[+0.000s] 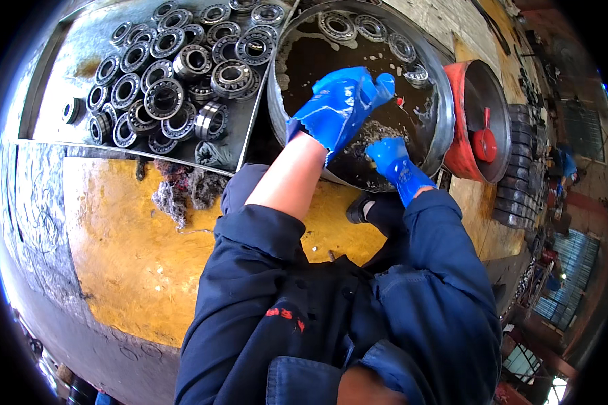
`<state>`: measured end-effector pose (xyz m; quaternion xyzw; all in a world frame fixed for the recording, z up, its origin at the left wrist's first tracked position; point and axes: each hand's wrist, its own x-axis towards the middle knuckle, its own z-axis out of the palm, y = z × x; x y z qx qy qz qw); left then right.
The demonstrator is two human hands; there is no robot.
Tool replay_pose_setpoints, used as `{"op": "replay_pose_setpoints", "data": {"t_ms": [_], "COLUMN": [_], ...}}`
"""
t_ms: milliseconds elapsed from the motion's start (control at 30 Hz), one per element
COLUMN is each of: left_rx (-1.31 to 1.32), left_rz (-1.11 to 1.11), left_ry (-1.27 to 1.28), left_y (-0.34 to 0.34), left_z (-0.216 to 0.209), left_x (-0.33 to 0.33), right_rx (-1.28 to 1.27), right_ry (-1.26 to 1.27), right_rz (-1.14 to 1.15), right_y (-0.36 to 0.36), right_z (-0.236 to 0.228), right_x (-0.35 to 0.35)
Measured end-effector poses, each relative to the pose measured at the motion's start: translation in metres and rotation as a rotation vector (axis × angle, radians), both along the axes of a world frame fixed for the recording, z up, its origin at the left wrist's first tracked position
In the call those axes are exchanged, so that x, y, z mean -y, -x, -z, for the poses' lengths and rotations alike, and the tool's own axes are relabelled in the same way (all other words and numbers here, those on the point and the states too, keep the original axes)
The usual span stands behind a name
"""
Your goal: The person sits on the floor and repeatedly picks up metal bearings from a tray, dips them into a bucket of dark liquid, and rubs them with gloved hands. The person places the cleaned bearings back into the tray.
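In the head view, with the picture's middle as the clock's centre, my work sits at one o'clock: a round metal basin (274,101) of dark, murky liquid (304,81), with both my blue-gloved hands over it. My left hand (344,101) is near the basin's centre, bent over with its fingers turned down away from view, so I cannot tell whether it is closed on anything. My right hand (390,158) is at the basin's five o'clock, its fingers seemingly curled; I can't tell whether they grip something. A pale, frothy patch (380,128) lies between them. Four roller bearings (336,27) sit in the basin along its far side, from eleven to two o'clock. Toward half past ten, a metal tray (55,111) carries a big heap of bearings (165,99), some on edge, with grey rags (172,202) at nine o'clock below it. At two o'clock, a red drum (457,88) stands beside the basin with a red-handled tool (484,143) in it. I take this for washing bearings, partway through: the four in the basin look unfinished, but I can't tell whether the heap is cleaned or waiting, so how much is left stays uncertain.
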<state>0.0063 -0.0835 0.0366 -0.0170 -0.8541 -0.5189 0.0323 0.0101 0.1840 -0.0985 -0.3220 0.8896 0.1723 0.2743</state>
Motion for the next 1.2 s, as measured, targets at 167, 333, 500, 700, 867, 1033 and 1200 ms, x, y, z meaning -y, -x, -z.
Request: {"op": "replay_pose_setpoints", "data": {"t_ms": [167,333,500,700,867,1033,1200], "left_rx": [0.075,0.178,0.178,0.101,0.118,0.133,0.169], "left_rz": [-0.007,0.035,0.045,0.100,0.015,0.034,0.029], "left_ry": [0.160,0.271,0.294,0.328,0.239,0.249,0.279], "left_y": [0.011,0.015,0.021,0.016,0.013,0.012,0.017], "left_z": [0.005,0.008,0.010,0.001,0.008,0.006,0.004], "left_x": [0.002,0.006,-0.001,0.004,0.001,0.001,0.002], "right_rx": [0.165,-0.060,-0.035,0.243,-0.074,-0.046,0.206], "right_ry": [0.495,0.039,0.001,0.602,-0.120,0.100,0.541], "right_rz": [0.859,0.442,-0.039,1.044,0.169,0.162,0.913], "right_y": [-0.006,-0.011,-0.007,-0.013,-0.008,-0.008,-0.018], "right_z": [0.015,-0.016,0.001,0.009,-0.010,0.014,0.002], "right_x": [-0.043,0.026,0.015,-0.021,0.027,0.000,-0.021]}}
